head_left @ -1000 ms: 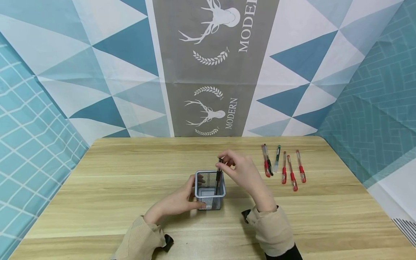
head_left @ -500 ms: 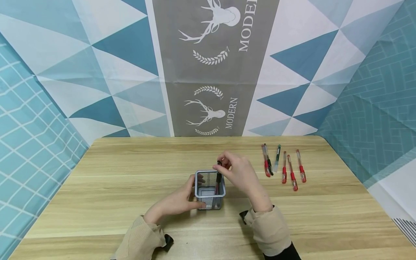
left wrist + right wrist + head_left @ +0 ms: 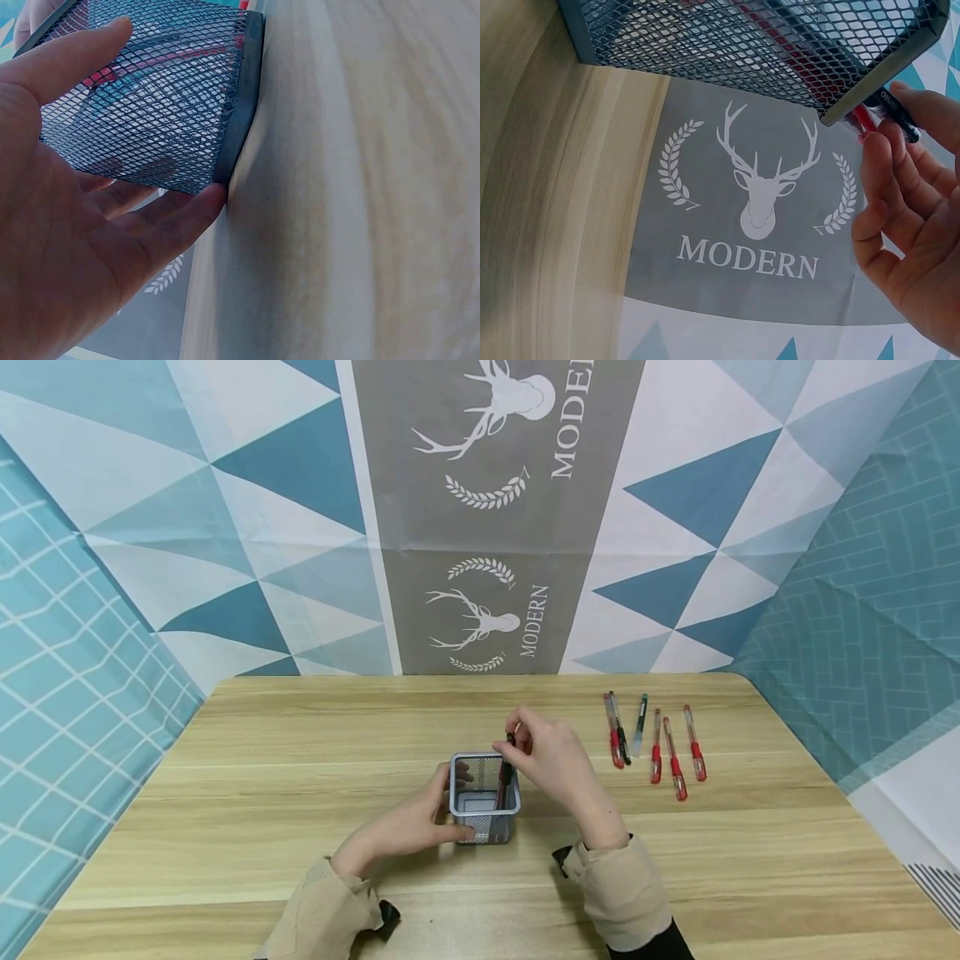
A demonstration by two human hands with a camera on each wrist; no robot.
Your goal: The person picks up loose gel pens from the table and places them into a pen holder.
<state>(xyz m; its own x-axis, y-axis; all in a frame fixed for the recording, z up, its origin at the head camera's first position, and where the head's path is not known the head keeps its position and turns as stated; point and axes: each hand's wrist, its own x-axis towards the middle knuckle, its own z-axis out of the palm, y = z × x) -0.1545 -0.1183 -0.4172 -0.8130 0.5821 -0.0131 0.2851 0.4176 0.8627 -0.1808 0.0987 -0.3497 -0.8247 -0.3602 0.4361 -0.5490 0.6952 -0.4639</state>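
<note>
A grey metal mesh pen holder stands upright on the table. My left hand grips its left side, with the thumb on the near wall and the fingers around the far side, as the left wrist view also suggests. At the right rim, my right hand pinches the upper end of a black pen, whose lower part is inside the holder. Beside it in the right wrist view, a red pen leans in the same corner, close to the fingertips.
Several pens lie at the back right of the wooden table: red pens, a black pen and a green-capped pen. A patterned cloth hangs behind the table's back edge.
The black pen has gone lower into the holder, and my right hand has moved down and slightly left with it. My left hand and the holder have stayed put.
</note>
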